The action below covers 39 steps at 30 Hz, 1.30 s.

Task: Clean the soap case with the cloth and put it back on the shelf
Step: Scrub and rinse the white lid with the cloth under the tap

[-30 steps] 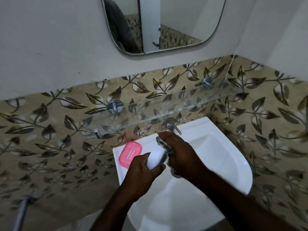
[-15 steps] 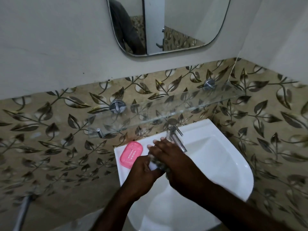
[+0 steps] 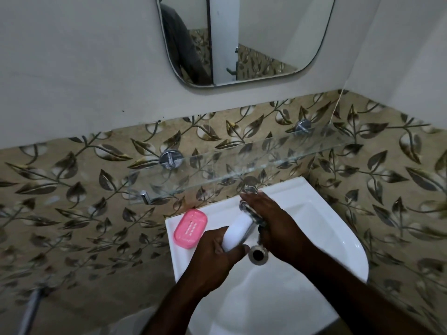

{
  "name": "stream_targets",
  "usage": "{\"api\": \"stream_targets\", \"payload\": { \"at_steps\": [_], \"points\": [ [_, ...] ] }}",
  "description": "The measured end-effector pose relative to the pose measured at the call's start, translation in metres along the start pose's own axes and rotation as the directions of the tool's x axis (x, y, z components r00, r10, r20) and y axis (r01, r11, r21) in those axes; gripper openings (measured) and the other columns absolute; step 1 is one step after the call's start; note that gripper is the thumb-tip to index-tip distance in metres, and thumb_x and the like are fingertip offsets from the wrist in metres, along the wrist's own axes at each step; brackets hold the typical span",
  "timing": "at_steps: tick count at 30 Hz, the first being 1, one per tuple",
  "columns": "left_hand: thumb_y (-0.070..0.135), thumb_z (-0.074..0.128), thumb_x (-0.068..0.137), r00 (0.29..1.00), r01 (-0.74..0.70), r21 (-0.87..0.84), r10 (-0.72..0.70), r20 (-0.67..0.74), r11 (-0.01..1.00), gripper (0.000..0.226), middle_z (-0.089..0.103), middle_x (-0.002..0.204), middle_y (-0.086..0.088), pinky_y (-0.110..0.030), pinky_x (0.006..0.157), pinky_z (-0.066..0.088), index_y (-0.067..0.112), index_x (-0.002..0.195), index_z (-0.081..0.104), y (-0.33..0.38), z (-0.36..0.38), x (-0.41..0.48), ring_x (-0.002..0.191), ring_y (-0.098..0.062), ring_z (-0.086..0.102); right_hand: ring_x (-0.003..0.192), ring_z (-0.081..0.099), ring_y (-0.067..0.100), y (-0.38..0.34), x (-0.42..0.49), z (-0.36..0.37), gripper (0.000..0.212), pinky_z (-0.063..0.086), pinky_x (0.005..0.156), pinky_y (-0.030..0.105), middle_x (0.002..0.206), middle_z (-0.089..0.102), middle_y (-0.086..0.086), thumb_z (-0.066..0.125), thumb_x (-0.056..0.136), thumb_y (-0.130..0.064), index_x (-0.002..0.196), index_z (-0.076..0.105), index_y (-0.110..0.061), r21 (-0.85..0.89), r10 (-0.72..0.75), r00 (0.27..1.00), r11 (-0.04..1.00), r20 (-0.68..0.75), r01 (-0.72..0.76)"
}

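Over the basin, my left hand [image 3: 212,257] grips the near end of a white soap case part [image 3: 235,232]. My right hand [image 3: 273,223] presses a dark grey cloth [image 3: 254,215] against the case's far end. Much of the cloth is hidden under my fingers. A pink soap case part [image 3: 190,228] lies flat on the back left rim of the white sink [image 3: 338,226], apart from both hands. The glass shelf [image 3: 242,163] runs along the tiled wall above the sink, with nothing visible on it.
A chrome tap [image 3: 250,187] stands at the back of the sink, just behind my right hand. The drain [image 3: 258,254] shows between my hands. A mirror [image 3: 242,39] hangs on the wall above. Walls meet in a corner to the right.
My right hand has slid the cloth toward the case's far end, so more of the white case shows. The pink part has stayed on the rim.
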<state>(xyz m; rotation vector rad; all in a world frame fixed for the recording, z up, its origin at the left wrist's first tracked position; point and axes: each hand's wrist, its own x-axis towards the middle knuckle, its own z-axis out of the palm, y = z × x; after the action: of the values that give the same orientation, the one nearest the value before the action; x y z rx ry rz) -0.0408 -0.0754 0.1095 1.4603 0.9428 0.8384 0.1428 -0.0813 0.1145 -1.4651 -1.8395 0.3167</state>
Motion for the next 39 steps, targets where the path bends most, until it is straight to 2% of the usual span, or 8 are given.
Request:
{"api": "stream_targets", "payload": {
  "at_steps": [7,10,15,17,23,27,36,39],
  "points": [
    [0.004,0.074,0.076,0.999,-0.011,-0.071,0.014,0.043,0.997,0.008,0.073,0.073,0.000,-0.030,0.066,0.051,0.011,0.080,0.073,0.003,-0.005,0.000,0.068,-0.010,0.064,0.143,0.029,0.024,-0.030,-0.006,0.017,0.076,0.019,0.119,0.040,0.150,0.043,0.006,0.052,0.072,0.004,0.143,0.042,-0.022,-0.078,-0.188,0.964,0.976,0.191,0.206],
    [0.021,0.078,0.070,1.000,0.001,-0.084,-0.001,0.007,0.996,0.026,0.074,0.089,-0.012,-0.040,0.070,0.050,0.015,0.095,0.074,0.002,-0.003,-0.003,0.075,-0.019,0.065,0.137,0.039,0.012,-0.013,0.006,-0.007,0.069,0.027,0.116,0.037,0.145,0.049,0.003,0.045,0.072,0.002,0.137,0.050,-0.020,0.178,0.067,0.984,0.979,0.163,-0.096],
    [0.018,0.080,0.066,1.000,0.006,-0.279,0.001,0.028,0.960,0.048,0.072,0.108,-0.015,-0.045,0.088,0.055,0.010,0.112,0.069,0.004,-0.012,-0.001,0.101,-0.034,0.068,0.135,0.046,0.025,0.008,0.002,-0.025,0.059,0.033,0.114,0.048,0.146,0.050,0.006,0.058,0.090,0.003,0.143,0.045,-0.018,0.816,0.200,0.866,0.293,0.458,-0.499],
    [0.016,0.080,0.068,0.997,0.024,-0.326,0.002,0.078,0.945,0.050,0.070,0.114,-0.018,-0.051,0.094,0.051,0.009,0.116,0.067,0.004,-0.013,-0.001,0.107,-0.039,0.064,0.133,0.046,0.035,0.010,0.001,-0.021,0.061,0.035,0.112,0.052,0.142,0.052,0.014,0.072,0.085,-0.012,0.141,0.047,-0.015,0.844,0.185,0.873,0.230,0.451,-0.485],
    [0.017,0.081,0.065,0.956,0.167,-0.326,-0.072,0.285,0.930,0.063,0.068,0.120,-0.013,-0.039,0.091,0.052,0.019,0.125,0.062,-0.001,-0.038,0.003,0.110,-0.030,0.064,0.115,0.060,0.023,0.004,0.003,-0.030,0.039,0.048,0.099,0.040,0.122,0.065,0.009,0.072,0.083,-0.015,0.121,0.064,-0.023,0.629,0.199,0.895,0.652,0.399,-0.425],
    [0.027,0.083,0.064,0.924,0.139,-0.027,-0.119,0.363,0.990,0.066,0.070,0.119,0.002,-0.037,0.104,0.044,0.030,0.126,0.058,0.009,-0.043,0.012,0.116,-0.017,0.062,0.111,0.060,0.003,-0.007,0.010,-0.042,0.042,0.049,0.093,0.021,0.117,0.066,-0.009,0.070,0.085,-0.002,0.116,0.063,-0.030,0.353,0.130,0.864,0.875,0.487,-0.330],
    [0.010,0.076,0.073,0.949,0.122,-0.106,-0.085,0.302,0.987,0.029,0.073,0.105,-0.017,-0.044,0.088,0.052,0.008,0.102,0.072,0.014,-0.026,0.018,0.095,-0.027,0.069,0.120,0.052,-0.001,-0.026,0.014,-0.038,0.053,0.041,0.102,0.020,0.126,0.059,-0.014,0.066,0.085,-0.004,0.125,0.057,-0.039,0.206,0.008,0.911,0.973,0.412,-0.102],
    [0.009,0.074,0.077,0.972,0.048,-0.083,-0.027,0.235,0.995,0.023,0.073,0.104,-0.016,-0.052,0.091,0.049,0.010,0.101,0.072,0.012,-0.019,0.016,0.098,-0.030,0.068,0.137,0.030,0.006,-0.037,0.001,-0.028,0.068,0.017,0.117,0.017,0.148,0.040,-0.004,0.050,0.078,-0.002,0.142,0.044,-0.025,0.041,-0.028,0.923,0.999,0.384,0.014]
  ]
}}
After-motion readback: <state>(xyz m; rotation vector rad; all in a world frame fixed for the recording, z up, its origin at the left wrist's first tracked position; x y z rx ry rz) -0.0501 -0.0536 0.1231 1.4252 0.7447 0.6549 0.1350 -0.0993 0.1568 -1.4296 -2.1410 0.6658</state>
